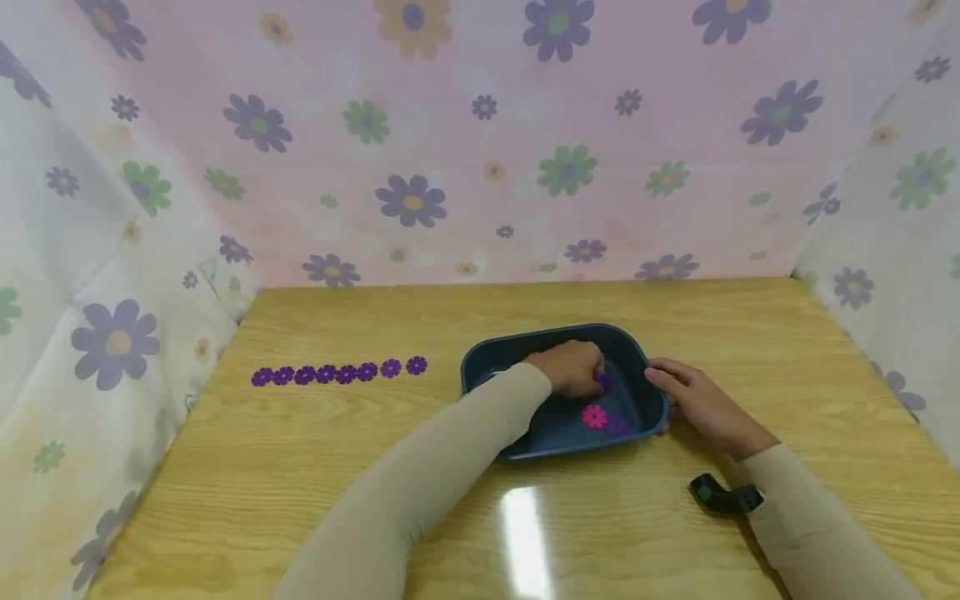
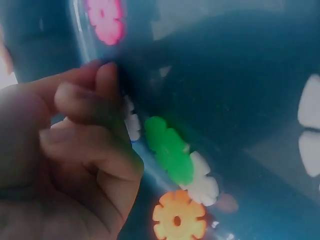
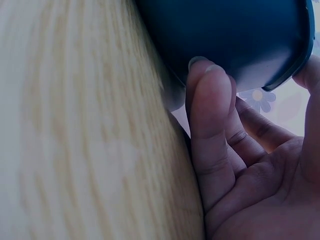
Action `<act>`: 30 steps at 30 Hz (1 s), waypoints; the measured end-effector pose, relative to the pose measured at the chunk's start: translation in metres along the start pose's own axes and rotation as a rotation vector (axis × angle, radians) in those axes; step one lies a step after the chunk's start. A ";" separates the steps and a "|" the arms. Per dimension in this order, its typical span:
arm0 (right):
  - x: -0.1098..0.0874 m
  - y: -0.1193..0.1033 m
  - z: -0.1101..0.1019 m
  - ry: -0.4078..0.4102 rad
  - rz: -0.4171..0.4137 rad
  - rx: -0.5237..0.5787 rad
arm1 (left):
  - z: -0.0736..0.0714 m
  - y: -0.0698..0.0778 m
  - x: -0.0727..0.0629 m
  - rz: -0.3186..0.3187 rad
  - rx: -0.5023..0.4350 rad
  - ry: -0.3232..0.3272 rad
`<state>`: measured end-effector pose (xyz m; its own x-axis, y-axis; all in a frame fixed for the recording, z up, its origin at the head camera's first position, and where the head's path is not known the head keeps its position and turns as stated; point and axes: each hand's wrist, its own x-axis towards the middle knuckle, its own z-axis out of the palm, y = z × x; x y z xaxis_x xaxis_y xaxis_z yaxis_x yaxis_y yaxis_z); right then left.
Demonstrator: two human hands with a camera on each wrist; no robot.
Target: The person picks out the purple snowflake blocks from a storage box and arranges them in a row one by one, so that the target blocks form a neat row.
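Inside a dark blue plastic bin (image 1: pixel 551 450), my left hand (image 1: pixel 573 367) reaches down with curled fingers. A purple flower-shaped disc (image 1: pixel 603 382) shows at its fingertips, pinched between thumb and finger; in the left wrist view that disc is mostly hidden. Near the hand lie a pink disc (image 1: pixel 595 417) and another purple disc (image 1: pixel 617 426). The left wrist view also has green (image 2: pixel 169 150), white (image 2: pixel 204 187) and orange (image 2: pixel 179 215) discs by the bin's lower wall. My right hand (image 1: pixel 701 404) grips the bin's right end, thumb at the rim and fingers against the outer wall.
A row of several purple discs (image 1: pixel 326 374) lies on the wooden table (image 1: pixel 337 450) left of the bin. A black strap device (image 1: pixel 723 495) is at the right wrist. Flower-patterned cloth (image 1: pixel 487 200) borders the table at the back and sides.
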<state>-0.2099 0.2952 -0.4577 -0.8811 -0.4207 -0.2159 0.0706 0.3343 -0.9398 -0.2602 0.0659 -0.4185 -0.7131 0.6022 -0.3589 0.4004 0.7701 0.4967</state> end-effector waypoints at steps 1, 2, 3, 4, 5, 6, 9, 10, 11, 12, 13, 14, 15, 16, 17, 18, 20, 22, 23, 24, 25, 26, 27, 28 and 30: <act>0.000 0.001 0.000 -0.001 0.003 0.000 | 0.000 0.001 -0.002 0.002 -0.011 0.003; 0.000 0.001 0.000 -0.002 0.007 0.001 | -0.001 0.002 -0.005 0.005 -0.024 0.002; 0.000 0.002 -0.001 -0.005 0.008 0.002 | -0.002 0.004 -0.009 0.008 -0.042 0.002; 0.000 0.003 -0.001 -0.004 0.011 0.004 | -0.004 0.005 -0.013 0.013 -0.063 0.001; 0.000 0.003 -0.001 -0.003 0.011 0.004 | -0.007 0.006 -0.016 0.017 -0.093 0.002; 0.000 0.003 -0.001 -0.001 0.010 0.008 | -0.010 0.007 -0.020 0.025 -0.121 0.002; 0.000 0.003 -0.002 0.001 -0.001 0.005 | -0.021 0.009 -0.031 0.060 -0.171 0.013; 0.000 0.003 -0.002 0.001 -0.002 0.006 | -0.025 0.009 -0.035 0.065 -0.177 0.017; 0.000 0.003 -0.002 0.001 -0.001 0.007 | -0.029 0.008 -0.039 0.076 -0.183 0.017; 0.001 0.004 -0.002 0.002 0.005 0.009 | -0.032 0.007 -0.043 0.088 -0.183 0.020; 0.001 0.004 -0.002 0.003 0.009 0.009 | -0.035 0.005 -0.046 0.099 -0.179 0.027; 0.001 0.004 -0.002 0.003 0.013 0.009 | -0.039 0.004 -0.051 0.108 -0.178 0.039; 0.001 0.004 -0.002 0.000 0.008 0.008 | -0.043 0.002 -0.056 0.117 -0.175 0.056; 0.001 0.005 -0.002 0.003 0.009 0.008 | -0.048 0.000 -0.061 0.134 -0.170 0.076; 0.002 0.005 -0.002 0.006 0.008 0.009 | -0.052 -0.002 -0.066 0.150 -0.167 0.099; 0.002 0.005 -0.002 0.010 0.008 0.008 | -0.056 -0.005 -0.071 0.159 -0.164 0.127; 0.002 0.005 -0.002 0.011 0.005 0.004 | -0.064 -0.012 -0.081 0.172 -0.165 0.180; 0.002 0.004 -0.002 0.012 0.009 0.001 | -0.071 -0.021 -0.090 0.172 -0.165 0.230; 0.002 0.004 -0.001 0.011 0.010 0.000 | -0.074 -0.026 -0.095 0.164 -0.176 0.247; 0.001 0.004 -0.001 0.008 0.008 -0.002 | -0.076 -0.032 -0.100 0.155 -0.183 0.266; 0.001 0.003 -0.001 0.007 0.006 -0.004 | -0.078 -0.038 -0.104 0.141 -0.189 0.282; 0.001 0.003 -0.001 0.005 0.002 -0.006 | -0.079 -0.043 -0.108 0.127 -0.188 0.299; 0.001 0.003 -0.002 0.005 -0.002 -0.007 | -0.080 -0.049 -0.112 0.110 -0.182 0.317; 0.001 0.002 -0.001 0.004 -0.008 -0.008 | -0.080 -0.055 -0.115 0.097 -0.175 0.334; 0.001 0.001 -0.001 0.006 -0.008 -0.004 | -0.078 -0.067 -0.121 0.065 -0.152 0.372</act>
<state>-0.2110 0.2964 -0.4586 -0.8845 -0.4183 -0.2065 0.0614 0.3345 -0.9404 -0.2460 -0.0747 -0.3462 -0.8597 0.5102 -0.0266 0.3819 0.6763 0.6299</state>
